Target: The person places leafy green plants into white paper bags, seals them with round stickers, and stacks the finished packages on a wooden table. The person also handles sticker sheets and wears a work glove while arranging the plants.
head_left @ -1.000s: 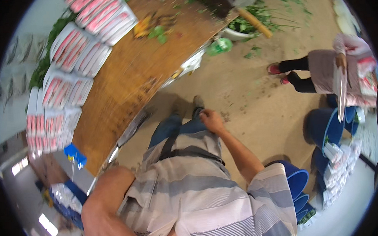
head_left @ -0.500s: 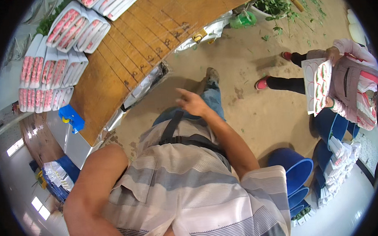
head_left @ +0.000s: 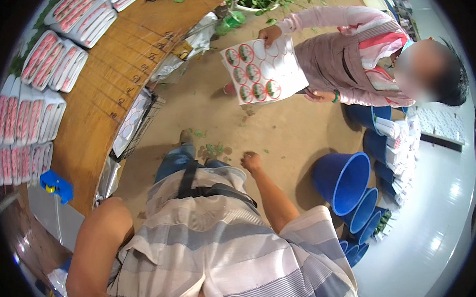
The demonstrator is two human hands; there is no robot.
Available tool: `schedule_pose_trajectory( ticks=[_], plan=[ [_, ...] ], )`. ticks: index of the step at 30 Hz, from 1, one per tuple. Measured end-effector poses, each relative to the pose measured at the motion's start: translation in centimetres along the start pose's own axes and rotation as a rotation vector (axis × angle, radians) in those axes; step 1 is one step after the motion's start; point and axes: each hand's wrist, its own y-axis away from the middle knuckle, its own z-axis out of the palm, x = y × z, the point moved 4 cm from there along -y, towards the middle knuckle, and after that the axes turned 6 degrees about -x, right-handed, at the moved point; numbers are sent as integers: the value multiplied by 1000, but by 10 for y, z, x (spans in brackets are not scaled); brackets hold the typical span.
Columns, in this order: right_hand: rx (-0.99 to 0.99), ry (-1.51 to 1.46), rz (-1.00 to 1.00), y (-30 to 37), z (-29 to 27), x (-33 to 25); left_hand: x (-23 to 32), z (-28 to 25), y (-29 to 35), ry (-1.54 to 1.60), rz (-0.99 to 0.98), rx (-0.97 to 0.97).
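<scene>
A white sheet of round labels (head_left: 285, 75) is held up in the upper middle of the frame, its printed face to the camera and its outline slightly askew. Seven red-rimmed circles with green and white inside fill its left part (three in the lowest row, two in each above), with pale circles beside them. Right of centre stands a deep blue bucket (head_left: 325, 174), its round mouth toward the right.
</scene>
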Motion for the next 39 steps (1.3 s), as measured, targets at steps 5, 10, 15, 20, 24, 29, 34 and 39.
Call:
schedule_pose_trajectory(
  ticks=[5,10,15,20,24,29,34,39],
  plan=[
    [16,23,82,34,-34,98,-17,53,-6,-401,157,205],
    [-99,128,-45,70,-28,150,-12,133,-33,-150,54,175],
    [-177,100,-21,83,-45,163,-10,195,-81,-38,-3,165],
    [-189,149,-130,87,-50,142,9,216,-84,-309,-6,270],
    [-162,229,-202,87,-45,125,29,229,-74,-245,6,19],
    [-157,210,-122,80,-20,128,45,237,-53,-311,62,130],
    [-329,344,-267,82,11,106,55,247,-43,-423,63,252],
    [-356,280,-261,96,26,85,61,259,-39,-454,85,301]
  ],
)
